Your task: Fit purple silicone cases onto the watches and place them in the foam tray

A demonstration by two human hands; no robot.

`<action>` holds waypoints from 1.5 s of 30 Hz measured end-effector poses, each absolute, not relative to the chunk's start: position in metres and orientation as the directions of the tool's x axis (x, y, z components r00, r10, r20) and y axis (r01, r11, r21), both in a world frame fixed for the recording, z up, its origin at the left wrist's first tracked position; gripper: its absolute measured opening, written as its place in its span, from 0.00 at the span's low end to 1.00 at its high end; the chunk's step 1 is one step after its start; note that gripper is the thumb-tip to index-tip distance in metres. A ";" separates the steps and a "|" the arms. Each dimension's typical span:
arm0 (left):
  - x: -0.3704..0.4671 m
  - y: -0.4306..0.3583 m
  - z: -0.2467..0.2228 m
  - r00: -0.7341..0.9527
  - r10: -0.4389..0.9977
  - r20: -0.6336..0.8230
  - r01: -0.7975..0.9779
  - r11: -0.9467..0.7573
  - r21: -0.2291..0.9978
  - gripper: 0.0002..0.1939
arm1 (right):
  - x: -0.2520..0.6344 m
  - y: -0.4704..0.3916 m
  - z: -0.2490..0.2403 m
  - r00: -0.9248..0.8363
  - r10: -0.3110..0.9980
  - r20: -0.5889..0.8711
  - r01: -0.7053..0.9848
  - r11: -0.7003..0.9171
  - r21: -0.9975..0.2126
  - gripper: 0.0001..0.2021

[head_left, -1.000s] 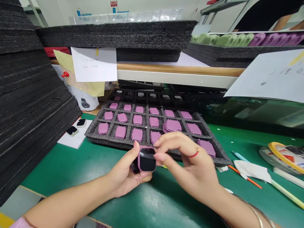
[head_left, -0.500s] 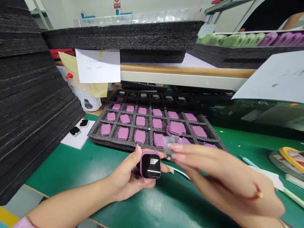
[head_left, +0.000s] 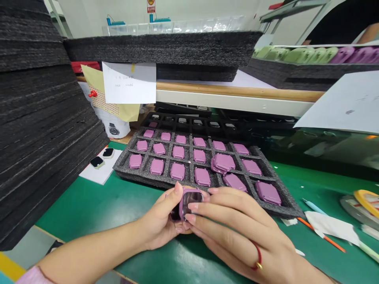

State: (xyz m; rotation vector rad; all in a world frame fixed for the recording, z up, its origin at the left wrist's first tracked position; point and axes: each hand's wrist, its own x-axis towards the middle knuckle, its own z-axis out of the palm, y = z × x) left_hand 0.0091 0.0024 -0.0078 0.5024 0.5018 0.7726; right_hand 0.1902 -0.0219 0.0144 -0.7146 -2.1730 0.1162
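Note:
My left hand (head_left: 161, 221) is closed around a purple-framed smartwatch (head_left: 182, 203), its dark screen tilted toward me. A second dark-faced watch (head_left: 175, 213) shows partly behind it in the same grip. My right hand (head_left: 237, 228) lies over the watch's right side, its fingertips pressed to the screen. A thin clear film, hard to make out, seems to lie under those fingers; the right thumb is hidden. Just beyond the hands is a black foam tray (head_left: 160, 182) with purple watch cases (head_left: 202, 176) in its compartments.
Two pale-framed watches (head_left: 97, 162) rest on white paper (head_left: 103, 176) at the left. Tall foam stacks (head_left: 44, 126) rise beside them. At the right lie an orange stick (head_left: 334, 244), white tissue (head_left: 331, 227) and tape rolls (head_left: 367, 201). A shelf edge (head_left: 237, 92) crosses above the tray.
My right hand has moved left and down, bringing the clear film from above the tray onto the watch screen. My left hand still holds the watch. The view has shifted slightly.

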 end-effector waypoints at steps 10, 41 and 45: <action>0.010 0.000 -0.009 0.595 0.760 -0.261 -0.430 0.575 0.695 0.31 | 0.182 -0.012 0.016 -0.442 0.644 0.625 0.395 0.765 -0.509 0.26; 0.012 0.001 -0.007 0.644 0.679 -0.351 -0.191 0.588 0.786 0.30 | 0.209 0.006 0.031 -0.568 0.676 0.469 0.450 0.732 -0.511 0.18; 0.011 0.004 -0.006 0.612 0.721 -0.326 -0.332 0.608 0.721 0.28 | 0.196 -0.004 0.023 -0.611 0.666 0.427 0.451 0.737 -0.504 0.14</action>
